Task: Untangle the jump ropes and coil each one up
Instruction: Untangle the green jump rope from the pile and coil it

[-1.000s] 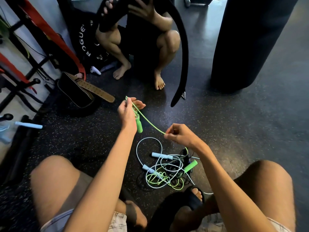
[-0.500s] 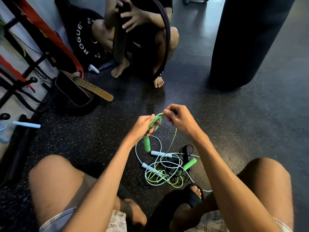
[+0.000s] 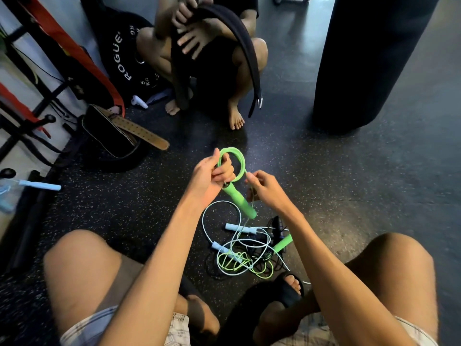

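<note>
My left hand (image 3: 212,174) grips a small coil of the green jump rope (image 3: 235,158), and one green handle (image 3: 239,201) hangs from it. My right hand (image 3: 263,187) pinches the same green cord just right of the coil, where it drops toward the floor. Below my hands lies a tangle of ropes (image 3: 245,253): green cord, a light blue rope with two blue handles (image 3: 238,228), the second green handle (image 3: 283,243) and a black rope partly buried underneath.
A person squats opposite me holding a black belt (image 3: 245,43). A leather lifting belt (image 3: 139,134) lies at the left beside a weight plate (image 3: 122,58). A black punching bag (image 3: 369,58) stands at the right. Another blue rope handle (image 3: 40,185) lies far left.
The green cord stretched between my hands has been gathered into loops in my left hand. My right hand came in close to the left and now feeds cord beside the coil.
</note>
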`<move>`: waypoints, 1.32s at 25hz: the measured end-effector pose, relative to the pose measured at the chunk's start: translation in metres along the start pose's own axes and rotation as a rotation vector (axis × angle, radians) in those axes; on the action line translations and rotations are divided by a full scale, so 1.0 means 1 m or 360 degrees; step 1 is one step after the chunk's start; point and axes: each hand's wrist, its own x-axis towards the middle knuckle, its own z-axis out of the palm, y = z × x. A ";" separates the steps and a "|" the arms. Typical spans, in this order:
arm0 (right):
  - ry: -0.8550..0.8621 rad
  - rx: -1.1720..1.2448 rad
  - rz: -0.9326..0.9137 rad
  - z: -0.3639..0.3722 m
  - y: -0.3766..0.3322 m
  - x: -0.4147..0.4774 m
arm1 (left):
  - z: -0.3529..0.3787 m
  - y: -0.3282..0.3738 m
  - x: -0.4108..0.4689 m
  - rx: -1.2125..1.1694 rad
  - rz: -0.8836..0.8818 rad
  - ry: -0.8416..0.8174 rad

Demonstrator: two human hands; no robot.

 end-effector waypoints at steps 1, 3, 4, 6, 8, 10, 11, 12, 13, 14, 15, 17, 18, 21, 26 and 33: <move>-0.0078 -0.0073 0.0073 0.002 0.009 -0.002 | 0.001 0.002 0.001 -0.0033 0.0058 0.0049; -0.0247 -0.0258 0.0214 0.005 0.031 -0.007 | 0.002 0.005 0.005 -0.0056 0.0172 0.0163; -0.0323 -0.0336 0.0269 0.008 0.043 -0.010 | 0.001 0.005 0.006 -0.0055 0.0226 0.0227; -0.0426 -0.0412 0.0317 0.012 0.058 -0.016 | -0.003 0.004 0.009 0.0006 0.0328 0.0366; -0.0498 -0.0403 0.0298 0.016 0.060 -0.023 | -0.008 -0.002 0.011 0.0271 0.0448 0.0522; -0.0572 -0.0388 0.0263 0.015 0.052 -0.027 | -0.014 -0.008 0.012 0.0659 0.0537 0.0630; -0.0627 -0.0363 0.0239 0.012 0.046 -0.029 | -0.017 -0.011 0.012 0.0825 0.0557 0.0639; -0.0678 -0.0329 0.0206 0.010 0.039 -0.028 | -0.020 -0.013 0.013 0.0962 0.0565 0.0627; -0.0724 -0.0299 0.0161 0.006 0.029 -0.028 | -0.023 -0.015 0.013 0.1086 0.0565 0.0608; -0.0751 -0.0288 0.0118 0.004 0.022 -0.026 | -0.026 -0.016 0.015 0.1205 0.0555 0.0589; -0.0773 -0.0281 0.0075 0.002 0.012 -0.025 | -0.029 -0.016 0.016 0.1317 0.0541 0.0562; -0.0813 -0.0263 -0.0029 -0.001 -0.008 -0.023 | -0.031 -0.016 0.017 0.1507 0.0491 0.0495; -0.0827 -0.0235 -0.0074 -0.003 -0.017 -0.022 | -0.032 -0.016 0.017 0.1595 0.0457 0.0458; -0.0804 -0.0107 -0.0160 -0.011 -0.044 -0.020 | -0.031 -0.015 0.014 0.1802 0.0280 0.0299; -0.0509 -0.0114 -0.0211 -0.026 -0.070 -0.010 | -0.025 -0.012 0.001 0.1269 -0.0153 -0.0029; 0.0015 0.0143 -0.0154 -0.021 -0.056 0.008 | -0.008 0.009 -0.010 0.0729 -0.0219 -0.0200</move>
